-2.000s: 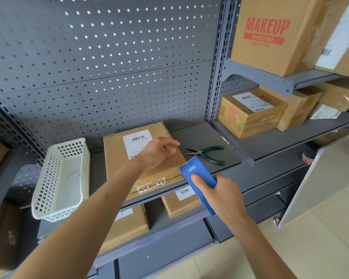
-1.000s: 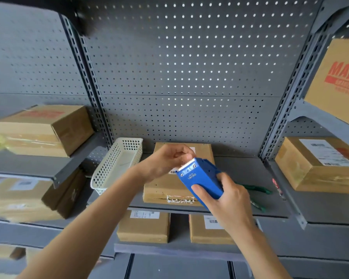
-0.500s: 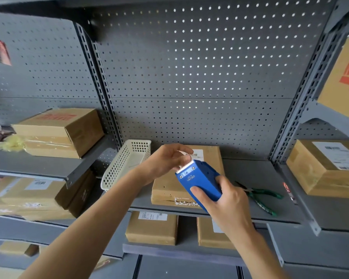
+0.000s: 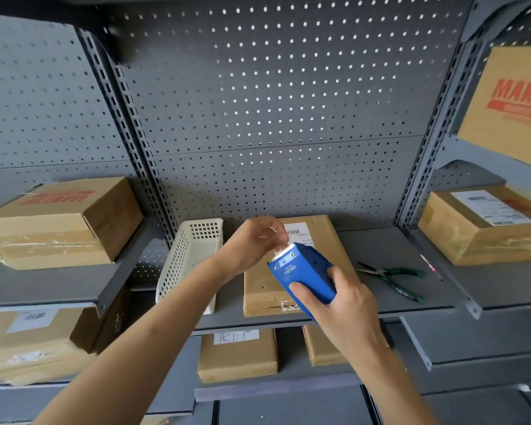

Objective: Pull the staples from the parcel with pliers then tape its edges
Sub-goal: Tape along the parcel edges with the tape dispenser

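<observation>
Head-height view, seemingly near shelving (image 4: 380, 308)

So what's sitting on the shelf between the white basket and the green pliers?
In the head view, the flat brown parcel lies between the white basket and the green pliers, partly hidden by the blue tape dispenser.

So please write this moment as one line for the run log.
stage: taping | right hand: holds tape dispenser | left hand: pinches at its blade | pliers: on shelf

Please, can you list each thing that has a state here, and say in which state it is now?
tape dispenser: gripped by right hand, cutter end up
left hand: fingertips pinching at the dispenser's cutter
parcel: flat on shelf, front edge torn
pliers: lying on shelf, unheld
basket: upright beside parcel
</observation>
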